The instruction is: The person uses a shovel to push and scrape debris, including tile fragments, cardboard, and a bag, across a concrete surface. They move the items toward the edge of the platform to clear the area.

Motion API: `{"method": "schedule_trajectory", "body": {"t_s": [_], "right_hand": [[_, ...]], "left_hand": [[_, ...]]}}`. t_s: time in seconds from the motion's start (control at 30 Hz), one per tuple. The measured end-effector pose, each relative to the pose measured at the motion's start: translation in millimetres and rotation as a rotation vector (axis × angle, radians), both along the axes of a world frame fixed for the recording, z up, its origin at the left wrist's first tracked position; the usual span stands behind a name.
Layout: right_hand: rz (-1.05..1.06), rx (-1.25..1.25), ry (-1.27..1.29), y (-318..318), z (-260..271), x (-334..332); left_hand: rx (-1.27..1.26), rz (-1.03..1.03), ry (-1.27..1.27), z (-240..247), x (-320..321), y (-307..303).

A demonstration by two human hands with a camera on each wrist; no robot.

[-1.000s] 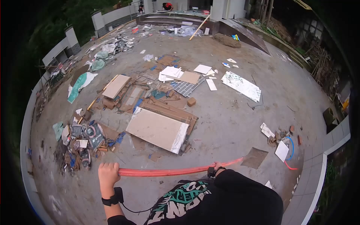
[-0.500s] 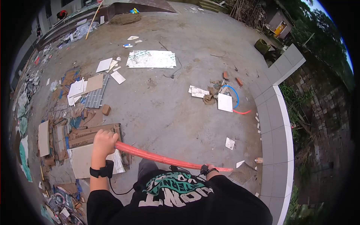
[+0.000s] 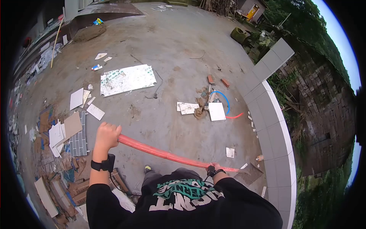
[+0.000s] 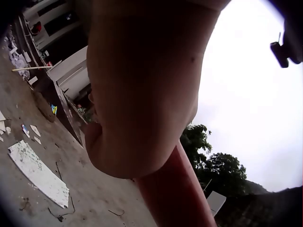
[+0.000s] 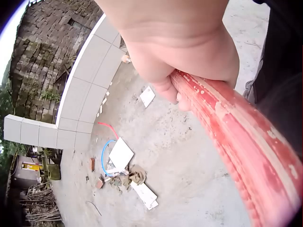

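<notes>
A long red pole-like piece [image 3: 164, 153] with pale worn patches spans the front of the body in the head view. The left hand [image 3: 108, 136] grips its left end, fingers curled round it. Toward its other end the right hand [image 3: 214, 168] holds it, close to the body. In the left wrist view the left hand [image 4: 142, 94] hides most of its own grip, and the red piece [image 4: 177, 194] runs down from it. Curled fingers of the right hand [image 5: 184, 52] wrap the red piece [image 5: 251, 137] in the right wrist view.
A white board [image 3: 127, 80] lies on the concrete floor. Tile pieces and cardboard [image 3: 82, 187] litter the left. A blue hose [image 3: 226, 100], white tile [image 3: 217, 111] and bricks lie ahead right. A low tiled wall [image 3: 272, 129] borders the right side.
The head view has swung to the right, so the floor items have shifted left and the tiled wall has come into view. Both hands have kept their grip on the red piece.
</notes>
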State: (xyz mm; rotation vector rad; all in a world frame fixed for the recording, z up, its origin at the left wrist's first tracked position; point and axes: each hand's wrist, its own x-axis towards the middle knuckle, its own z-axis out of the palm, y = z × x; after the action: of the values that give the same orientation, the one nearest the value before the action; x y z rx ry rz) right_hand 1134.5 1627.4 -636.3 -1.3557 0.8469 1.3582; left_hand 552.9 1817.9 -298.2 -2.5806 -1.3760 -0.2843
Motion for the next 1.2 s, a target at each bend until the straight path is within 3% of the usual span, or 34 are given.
{"method": "schedule_trajectory", "body": {"t_s": [0.1, 0.17, 0.2, 0.27, 0.3, 0.33, 0.37, 0.53, 0.67, 0.7, 0.73, 0.77, 0.9, 1.0, 1.07, 1.17, 1.2], "right_hand": [[-0.056, -0.005, -0.112, 90.9, 90.2, -53.0], [-0.097, -0.073, -0.142, 136.7, 108.0, -66.7], [-0.060, 0.049, -0.028, 146.0, 87.8, -54.7], [-0.195, -0.049, -0.097, 178.2, 58.2, -45.1], [-0.158, -0.130, -0.135, 192.3, 18.1, -25.7], [0.225, 0.096, -0.114, 180.3, -61.2, 23.1], [0.080, -0.043, 0.270, 207.7, -57.2, 23.1], [0.064, -0.013, 0.337, 403.9, -67.6, 46.7], [-0.087, -0.107, 0.390, 443.3, -59.6, 78.9], [-0.016, 0.111, 0.441, 462.7, -52.3, 87.5], [0.025, -0.031, 0.147, 491.7, -50.5, 92.9], [0.006, 0.163, 0.219, 514.7, -40.2, 98.6], [0.095, -0.007, -0.098, 639.0, -25.3, 111.3], [0.065, 0.007, 0.060, 717.8, -58.8, 141.0], [0.127, -0.005, 0.008, 774.1, -78.9, 155.1], [0.152, 0.054, 0.015, 879.0, -83.8, 185.7], [0.072, 0.086, 0.068, 915.1, -83.2, 201.4]], "left_hand": [[0.043, -0.055, 0.013, 18.1, 5.8, 93.5], [0.066, -0.097, 0.011, 21.7, 16.6, 143.2], [0.093, -0.117, -0.013, 19.9, 21.2, 164.3], [0.122, -0.138, -0.024, 6.6, 29.3, 203.9], [0.153, -0.160, -0.033, -1.3, 35.2, 228.1], [0.162, -0.145, 0.030, -10.2, 40.7, 251.0], [0.173, -0.110, 0.031, -20.0, 47.3, 275.9], [0.034, -0.070, 0.059, -47.3, 92.5, 403.8], [-0.058, -0.069, 0.085, -39.7, 136.3, 493.3], [-0.038, -0.047, 0.084, -40.9, 143.4, 512.2], [-0.019, -0.017, 0.079, -45.0, 149.6, 531.1], [-0.006, -0.006, 0.070, -44.4, 154.5, 550.0], [0.001, 0.052, 0.028, -79.7, 163.3, 624.8], [-0.034, 0.110, 0.035, -116.8, 169.5, 690.8], [-0.046, 0.137, 0.021, -142.2, 177.0, 747.4], [-0.064, 0.121, -0.030, -168.5, 196.8, 860.9], [-0.077, 0.108, -0.029, -171.3, 205.9, 906.5]]}}
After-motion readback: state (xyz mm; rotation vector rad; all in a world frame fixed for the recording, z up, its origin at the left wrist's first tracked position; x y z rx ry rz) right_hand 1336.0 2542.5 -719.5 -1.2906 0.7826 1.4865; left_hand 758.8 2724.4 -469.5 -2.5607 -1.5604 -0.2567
